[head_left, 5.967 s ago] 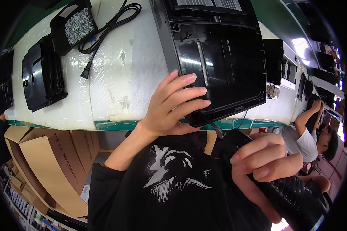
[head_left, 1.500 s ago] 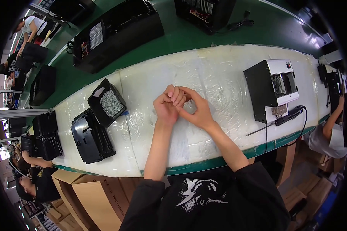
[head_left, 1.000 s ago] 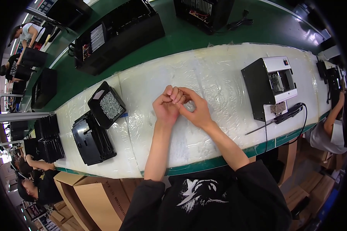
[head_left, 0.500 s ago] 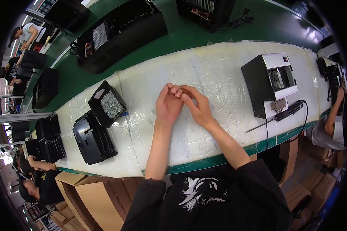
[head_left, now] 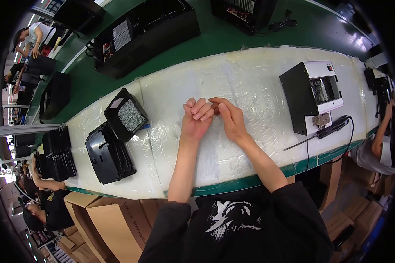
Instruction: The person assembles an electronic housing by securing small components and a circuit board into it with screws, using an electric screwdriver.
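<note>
Over the middle of the plastic-covered worktop, my left hand (head_left: 196, 122) is palm up, its fingers curled in toward the palm. Whatever those fingers may hold is hidden. Close beside it on the right, my right hand (head_left: 235, 122) has loosely bent fingers, with the index finger reaching toward the left hand; nothing shows in it. To the left, a black bin (head_left: 141, 123) holds many small silver screws (head_left: 130, 115). On the right stands a black-and-silver screw feeder (head_left: 296, 96). An electric screwdriver (head_left: 333, 127) with a long thin bit lies just in front of it.
Black plastic parts (head_left: 109, 154) lie beside the bin, and more black parts (head_left: 58, 153) are stacked farther left. Large black housings (head_left: 151, 41) stand on the green bench behind. An open cardboard box (head_left: 112, 223) is below the worktop. Other people work at both sides.
My hands have drawn slightly apart. The left fingers have curled further inward, and the right fingertips have come away from them. The whole view has shifted slightly.
</note>
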{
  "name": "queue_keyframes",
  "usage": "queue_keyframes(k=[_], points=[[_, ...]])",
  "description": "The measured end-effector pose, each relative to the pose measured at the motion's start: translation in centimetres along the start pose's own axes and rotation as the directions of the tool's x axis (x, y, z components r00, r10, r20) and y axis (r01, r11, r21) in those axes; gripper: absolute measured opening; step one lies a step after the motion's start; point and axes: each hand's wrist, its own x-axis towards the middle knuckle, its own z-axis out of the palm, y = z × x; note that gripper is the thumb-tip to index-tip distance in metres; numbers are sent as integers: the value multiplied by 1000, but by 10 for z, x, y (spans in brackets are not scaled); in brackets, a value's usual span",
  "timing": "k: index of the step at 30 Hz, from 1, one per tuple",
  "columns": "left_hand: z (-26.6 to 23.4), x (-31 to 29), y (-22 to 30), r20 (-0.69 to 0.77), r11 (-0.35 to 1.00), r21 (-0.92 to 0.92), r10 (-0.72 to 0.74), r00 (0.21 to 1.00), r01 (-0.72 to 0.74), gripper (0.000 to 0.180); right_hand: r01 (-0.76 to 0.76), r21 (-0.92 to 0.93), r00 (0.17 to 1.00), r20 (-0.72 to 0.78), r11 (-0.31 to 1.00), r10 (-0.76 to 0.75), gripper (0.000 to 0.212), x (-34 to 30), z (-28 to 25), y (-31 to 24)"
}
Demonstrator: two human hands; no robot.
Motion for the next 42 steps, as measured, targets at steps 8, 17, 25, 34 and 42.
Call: queue_keyframes(k=[8, 17, 25, 34, 42], points=[[-1, -2, 2, 46, 997, -56, -45, 998, 48, 13, 7, -8, 1000, 5, 1000, -7, 28, 1, 1, 2], [-11, -3, 3, 116, 996, -62, -52, 992, 60, 17, -12, -26, 1000, 7, 1000, 12, 27, 1, 2, 0], [-10, -2, 3, 107, 992, -78, -92, 990, 100, 18, -52, -43, 997, 51, 998, 55, 34, 1, 0, 0], [-4, -1, 1, 98, 983, -148, -91, 991, 105, 12, -18, -13, 1000, -18, 1000, 17, 23, 2, 2, -1], [68, 36, -35, 309, 963, -204, -106, 945, 174, 16, 388, -298, 792, -377, 872, -481, 25, -31, -9, -88]])
